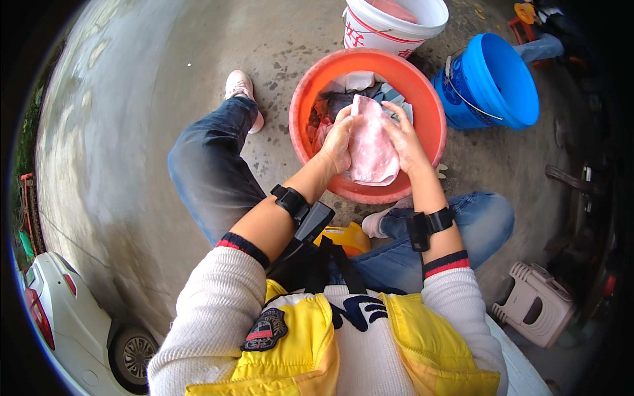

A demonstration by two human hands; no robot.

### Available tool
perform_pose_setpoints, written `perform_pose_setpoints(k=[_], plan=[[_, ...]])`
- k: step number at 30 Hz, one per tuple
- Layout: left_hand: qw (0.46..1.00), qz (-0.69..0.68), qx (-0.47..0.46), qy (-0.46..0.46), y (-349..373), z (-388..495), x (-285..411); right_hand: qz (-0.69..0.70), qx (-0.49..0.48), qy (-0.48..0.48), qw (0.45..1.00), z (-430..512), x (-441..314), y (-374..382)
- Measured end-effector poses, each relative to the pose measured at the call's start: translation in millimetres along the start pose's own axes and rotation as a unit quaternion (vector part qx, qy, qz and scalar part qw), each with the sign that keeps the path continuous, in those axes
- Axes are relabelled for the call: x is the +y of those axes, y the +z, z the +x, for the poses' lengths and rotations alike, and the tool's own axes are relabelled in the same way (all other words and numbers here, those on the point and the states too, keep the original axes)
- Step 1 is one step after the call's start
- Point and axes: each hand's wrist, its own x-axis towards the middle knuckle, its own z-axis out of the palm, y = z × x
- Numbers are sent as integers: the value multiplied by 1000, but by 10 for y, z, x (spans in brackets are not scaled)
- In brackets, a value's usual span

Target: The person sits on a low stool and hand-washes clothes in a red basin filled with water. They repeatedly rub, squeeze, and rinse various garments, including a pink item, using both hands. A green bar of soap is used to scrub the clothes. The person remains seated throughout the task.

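Between my two hands is a wet pink cloth (pixel 372 141), held over an orange plastic basin (pixel 428 94). My left hand (pixel 340 140) grips its left edge, with the thumb near the top. On the cloth's right side lies my right hand (pixel 403 137), fingers spread along the edge and pressing on it. Beneath, in the basin, are several pieces of laundry: a white cloth (pixel 360 80), a dark one (pixel 342 101) and red fabric (pixel 321 111). The cloth hides the basin's near bottom.
Behind the basin stands a white bucket (pixel 396 37) with pink cloth inside. A blue bucket (pixel 488 81) leans to the right on wet concrete. A yellow plastic object (pixel 349 236) is between my legs. A plastic stool (pixel 537 304) lies at lower right; a white car (pixel 64 317) is at left.
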Motion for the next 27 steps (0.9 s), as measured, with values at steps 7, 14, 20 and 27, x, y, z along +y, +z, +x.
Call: perform_pose_setpoints(k=[7,14,20,27], plan=[[999,-16,-11,-50,-131,66,-35,-505,-125,-421,743,-214,92,387],[989,120,-3,-88,57,-141,-38,-591,-120,-422,677,-147,13,276],[992,41,-82,-91,-23,-78,84,-462,-110,-189,859,-139,-64,139],[992,-90,90,16,-117,17,122,-94,-77,20,992,61,-7,-284]])
